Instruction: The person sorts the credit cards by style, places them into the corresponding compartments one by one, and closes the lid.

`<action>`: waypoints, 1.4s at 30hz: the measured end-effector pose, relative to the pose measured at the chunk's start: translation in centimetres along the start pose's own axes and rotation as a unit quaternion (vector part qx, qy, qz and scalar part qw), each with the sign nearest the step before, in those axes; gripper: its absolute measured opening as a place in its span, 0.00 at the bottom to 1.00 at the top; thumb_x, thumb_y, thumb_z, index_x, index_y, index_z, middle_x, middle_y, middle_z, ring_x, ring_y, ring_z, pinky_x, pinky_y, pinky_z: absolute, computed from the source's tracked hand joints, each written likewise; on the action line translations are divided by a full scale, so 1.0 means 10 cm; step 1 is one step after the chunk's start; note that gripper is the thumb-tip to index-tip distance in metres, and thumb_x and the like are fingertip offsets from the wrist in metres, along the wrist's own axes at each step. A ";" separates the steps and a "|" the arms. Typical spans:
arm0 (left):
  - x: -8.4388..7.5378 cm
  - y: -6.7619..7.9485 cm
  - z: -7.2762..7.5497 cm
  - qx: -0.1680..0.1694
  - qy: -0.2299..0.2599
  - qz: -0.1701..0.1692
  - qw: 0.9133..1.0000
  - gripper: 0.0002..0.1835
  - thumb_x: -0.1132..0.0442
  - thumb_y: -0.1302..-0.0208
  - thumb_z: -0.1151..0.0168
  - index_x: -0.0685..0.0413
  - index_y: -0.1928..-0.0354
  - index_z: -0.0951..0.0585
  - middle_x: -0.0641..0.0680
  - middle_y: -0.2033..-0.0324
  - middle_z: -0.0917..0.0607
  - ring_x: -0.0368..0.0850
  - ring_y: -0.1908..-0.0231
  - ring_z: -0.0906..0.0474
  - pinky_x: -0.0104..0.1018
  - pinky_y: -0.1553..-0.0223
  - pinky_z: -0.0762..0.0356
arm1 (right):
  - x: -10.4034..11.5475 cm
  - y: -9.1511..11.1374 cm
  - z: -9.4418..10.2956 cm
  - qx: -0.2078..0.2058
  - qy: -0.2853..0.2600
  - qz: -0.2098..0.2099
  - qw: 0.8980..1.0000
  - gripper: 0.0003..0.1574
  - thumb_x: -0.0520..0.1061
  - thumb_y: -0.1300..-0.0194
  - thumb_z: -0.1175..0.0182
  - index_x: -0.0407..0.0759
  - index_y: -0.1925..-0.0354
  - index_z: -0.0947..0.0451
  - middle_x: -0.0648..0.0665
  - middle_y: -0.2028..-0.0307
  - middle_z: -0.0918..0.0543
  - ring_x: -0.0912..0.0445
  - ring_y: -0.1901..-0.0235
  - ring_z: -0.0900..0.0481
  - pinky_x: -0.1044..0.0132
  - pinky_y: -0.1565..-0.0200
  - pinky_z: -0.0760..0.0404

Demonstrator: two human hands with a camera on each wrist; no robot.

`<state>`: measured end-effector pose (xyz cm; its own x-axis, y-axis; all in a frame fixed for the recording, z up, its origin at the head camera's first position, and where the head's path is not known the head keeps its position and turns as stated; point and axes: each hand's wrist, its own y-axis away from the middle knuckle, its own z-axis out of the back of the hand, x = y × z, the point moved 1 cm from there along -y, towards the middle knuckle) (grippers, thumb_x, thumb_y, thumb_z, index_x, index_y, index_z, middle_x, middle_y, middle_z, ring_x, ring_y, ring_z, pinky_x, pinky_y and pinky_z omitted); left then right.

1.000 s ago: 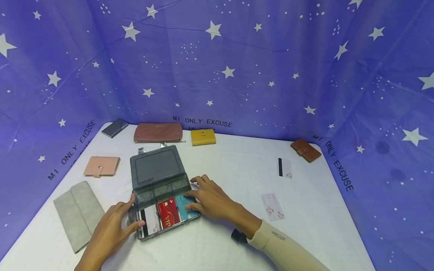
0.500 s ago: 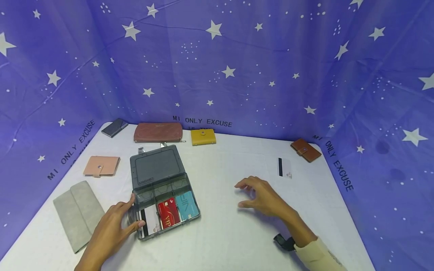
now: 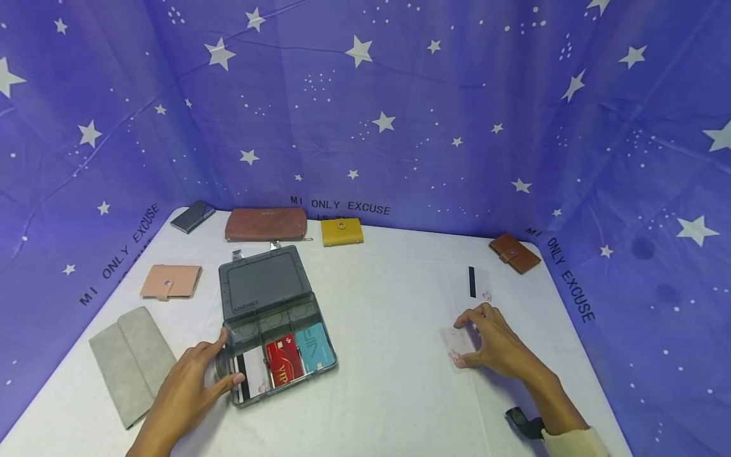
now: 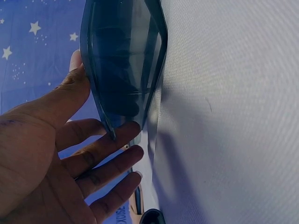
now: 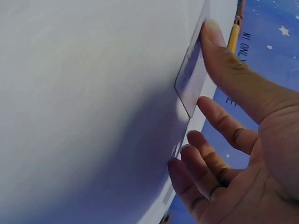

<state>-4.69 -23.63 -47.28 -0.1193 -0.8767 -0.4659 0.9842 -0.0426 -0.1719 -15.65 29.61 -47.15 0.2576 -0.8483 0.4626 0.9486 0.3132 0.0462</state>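
A dark see-through plastic box [image 3: 265, 279] lies with its lid raised toward the back. My left hand [image 3: 191, 387] grips its near left corner, thumb over the front rim and fingers along the side. The box wall [image 4: 117, 60] fills the space by the thumb in the left wrist view. In the front compartments sit a white striped card [image 3: 255, 371], a red VIP card [image 3: 283, 360] and a blue card [image 3: 315, 348]. My right hand [image 3: 497, 343] pinches a pale patterned card [image 3: 453, 343] by its two short ends, low at the tablecloth; the hand hides part of it.
Another white card [image 3: 481, 282] with a black stripe lies behind the right hand. Wallets stand around: brown [image 3: 515, 252], yellow [image 3: 342, 231], reddish [image 3: 266, 224], pink [image 3: 171, 281], grey [image 3: 134, 365]. A dark card holder [image 3: 193, 216] sits at the back left. Starry curtains [image 3: 365, 114] enclose the table.
My right hand has left the blue card in the box, swung right across the table and come down on the pale card. My left hand and the box have stayed put.
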 end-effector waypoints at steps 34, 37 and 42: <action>-0.01 -0.01 0.01 0.005 0.012 0.004 1.000 0.48 0.45 0.48 0.25 0.62 0.30 0.32 0.60 0.50 0.17 0.61 0.48 0.22 0.62 0.47 0.25 | 2.60 -0.92 -0.95 0.035 -0.397 0.143 0.906 0.05 0.40 0.39 0.32 0.47 0.64 0.19 0.50 0.72 0.14 0.51 0.77 0.13 0.61 0.73 0.12; -0.01 -0.01 0.01 0.001 0.011 -0.001 1.000 0.48 0.46 0.48 0.24 0.63 0.30 0.31 0.60 0.51 0.17 0.61 0.49 0.22 0.62 0.47 0.25 | 2.77 -0.96 -1.06 0.037 -0.393 0.151 0.906 0.05 0.41 0.38 0.32 0.46 0.65 0.19 0.52 0.72 0.15 0.51 0.77 0.13 0.59 0.73 0.12; 0.00 -0.01 0.00 -0.004 0.010 -0.005 1.000 0.48 0.46 0.48 0.24 0.64 0.30 0.31 0.60 0.51 0.17 0.61 0.49 0.22 0.62 0.48 0.25 | 2.97 -1.01 -1.20 0.019 -0.352 0.170 0.920 0.04 0.42 0.38 0.32 0.46 0.65 0.19 0.54 0.73 0.15 0.55 0.79 0.14 0.66 0.75 0.13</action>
<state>-4.74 -23.62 -47.22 -0.1321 -0.8661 -0.4821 0.9818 -0.0475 -0.1837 -15.32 -3.89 -44.51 0.3423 -0.2172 0.9141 0.8248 0.5354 -0.1817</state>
